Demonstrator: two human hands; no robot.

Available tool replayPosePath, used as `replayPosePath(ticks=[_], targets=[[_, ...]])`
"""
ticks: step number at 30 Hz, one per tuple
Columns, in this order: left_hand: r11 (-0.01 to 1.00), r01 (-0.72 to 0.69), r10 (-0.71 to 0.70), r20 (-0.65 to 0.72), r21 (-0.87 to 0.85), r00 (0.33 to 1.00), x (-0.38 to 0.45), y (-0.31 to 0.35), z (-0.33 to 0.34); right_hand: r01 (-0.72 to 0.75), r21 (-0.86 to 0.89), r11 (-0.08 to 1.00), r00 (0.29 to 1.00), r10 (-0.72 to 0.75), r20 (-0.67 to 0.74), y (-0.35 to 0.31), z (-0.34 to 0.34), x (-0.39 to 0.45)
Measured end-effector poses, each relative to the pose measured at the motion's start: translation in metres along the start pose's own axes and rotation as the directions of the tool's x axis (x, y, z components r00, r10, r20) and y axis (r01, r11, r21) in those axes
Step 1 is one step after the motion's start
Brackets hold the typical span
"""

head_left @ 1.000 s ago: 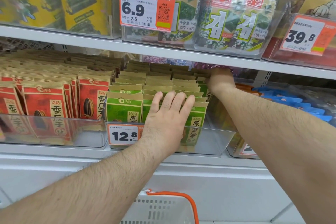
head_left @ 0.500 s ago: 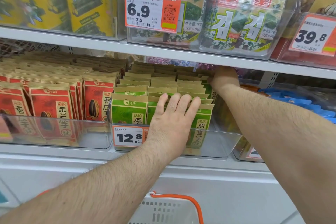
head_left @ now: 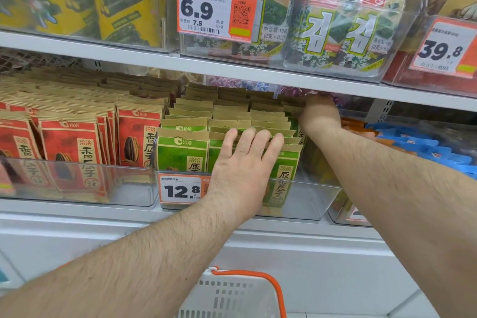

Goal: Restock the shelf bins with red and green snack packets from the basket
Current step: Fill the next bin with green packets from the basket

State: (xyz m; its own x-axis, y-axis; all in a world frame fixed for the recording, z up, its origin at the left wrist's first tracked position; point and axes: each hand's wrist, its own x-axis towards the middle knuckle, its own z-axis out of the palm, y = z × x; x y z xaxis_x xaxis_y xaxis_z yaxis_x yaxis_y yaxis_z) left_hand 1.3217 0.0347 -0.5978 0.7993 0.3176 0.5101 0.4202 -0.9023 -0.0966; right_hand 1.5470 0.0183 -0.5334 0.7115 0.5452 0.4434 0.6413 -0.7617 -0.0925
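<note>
The left hand (head_left: pixel 242 162) lies flat, fingers straight, on the front green packets (head_left: pixel 182 152), probably to keep them upright; the right hand (head_left: pixel 318 111) reaches to the bin's (head_left: pixel 309 201) back corner, its fingers hidden.

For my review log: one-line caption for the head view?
Left hand presses green packets in bin; right hand reaches behind.

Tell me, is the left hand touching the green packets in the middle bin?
Touching. In the head view the left hand lies flat against the front green packets, its straight fingers over their tops, with no gap showing.
</note>
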Motion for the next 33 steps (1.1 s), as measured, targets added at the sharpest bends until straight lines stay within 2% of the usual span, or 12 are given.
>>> replayPosePath(ticks=[3,6,12,16,19,20,23,25,27,29,31,33], targets=[[1.0,-0.006,0.006,0.021,0.021,1.0,0.001,-0.001,-0.004,0.024,0.039,0.999,0.999,-0.023,-0.036,0.004,-0.01,-0.023],[0.998,-0.022,0.018,0.07,0.056,0.997,0.003,-0.003,-0.01,0.077,0.153,0.985,0.988,-0.055,-0.143,0.006,-0.023,-0.051],[0.999,-0.018,0.014,0.081,0.04,0.997,-0.023,-0.007,-0.036,0.069,0.361,0.93,0.938,0.063,-0.341,0.005,-0.048,-0.109],[1.0,0.006,-0.006,0.106,-0.008,0.994,-0.068,-0.018,-0.045,0.289,0.439,0.851,0.827,0.009,-0.561,-0.015,-0.044,-0.17],[1.0,-0.001,0.001,0.1,-0.009,0.995,-0.107,-0.033,-0.049,0.434,0.471,0.768,0.804,-0.095,-0.587,-0.047,-0.021,-0.216],[1.0,-0.001,0.001,0.116,-0.004,0.993,-0.12,-0.039,-0.051,0.476,0.486,0.733,0.811,-0.151,-0.566,-0.059,-0.011,-0.231],[0.999,0.033,-0.026,0.276,-0.02,0.961,-0.158,-0.057,-0.053,0.543,0.526,0.655,0.829,-0.319,-0.459,-0.092,0.023,-0.271],[0.999,0.036,-0.035,0.364,0.003,0.931,-0.181,-0.071,-0.055,0.498,0.552,0.669,0.867,-0.396,-0.303,-0.107,0.051,-0.293],[0.999,0.042,-0.043,0.461,0.012,0.886,-0.203,-0.084,-0.053,0.396,0.558,0.729,0.893,-0.448,-0.048,-0.114,0.083,-0.312],[0.998,0.067,-0.061,0.558,0.01,0.827,-0.221,-0.097,-0.051,0.267,0.525,0.808,0.875,-0.431,0.22,-0.118,0.111,-0.33],[0.993,0.114,-0.096,0.621,0.01,0.778,-0.232,-0.107,-0.046,0.145,0.472,0.87,0.841,-0.359,0.404,-0.123,0.136,-0.349],[0.982,0.19,-0.128,0.675,-0.018,0.727,-0.236,-0.114,-0.038,0.028,0.412,0.911,0.778,-0.279,0.563,-0.129,0.159,-0.37]])
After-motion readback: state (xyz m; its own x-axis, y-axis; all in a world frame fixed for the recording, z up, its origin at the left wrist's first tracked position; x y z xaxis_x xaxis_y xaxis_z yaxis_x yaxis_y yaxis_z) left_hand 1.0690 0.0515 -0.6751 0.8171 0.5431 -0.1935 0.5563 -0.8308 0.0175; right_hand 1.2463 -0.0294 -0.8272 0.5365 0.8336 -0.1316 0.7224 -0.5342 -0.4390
